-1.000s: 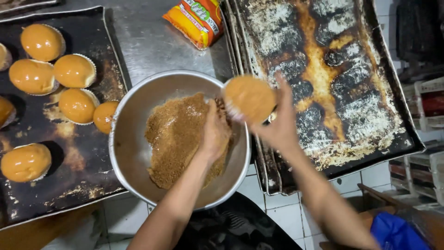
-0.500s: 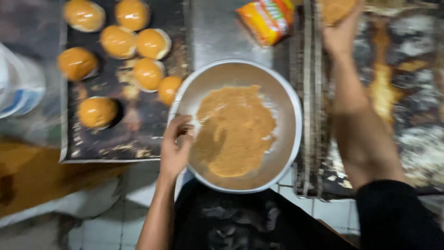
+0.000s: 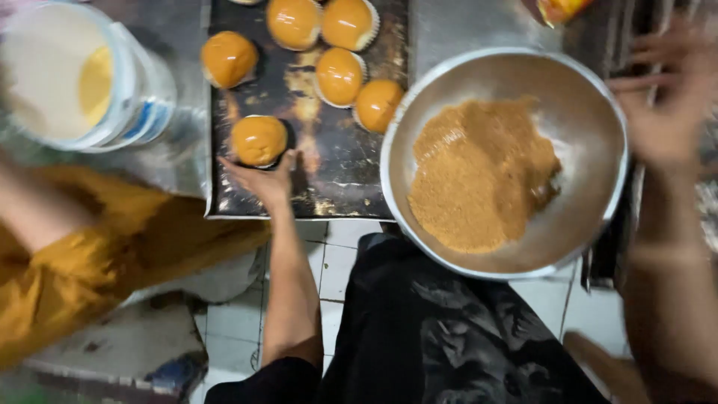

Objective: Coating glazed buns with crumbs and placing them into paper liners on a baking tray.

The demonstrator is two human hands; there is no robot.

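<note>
My left hand reaches onto a dark baking tray and its fingers curl around the near edge of a round golden bun. Several more golden buns sit farther back on that tray. To the right stands a wide metal bowl with a heap of brown crumbs in it. My right hand hovers blurred over the bowl's right rim, fingers spread, holding nothing.
A white plastic tub with pale contents stands at the far left. Another person's yellow sleeve crosses the lower left. An orange packet lies at the top. A second tray's rim borders the bowl on the right.
My left hand left the bowl and moved left onto the tray to the nearest bun. My right hand came back from the right tray without the coated bun.
</note>
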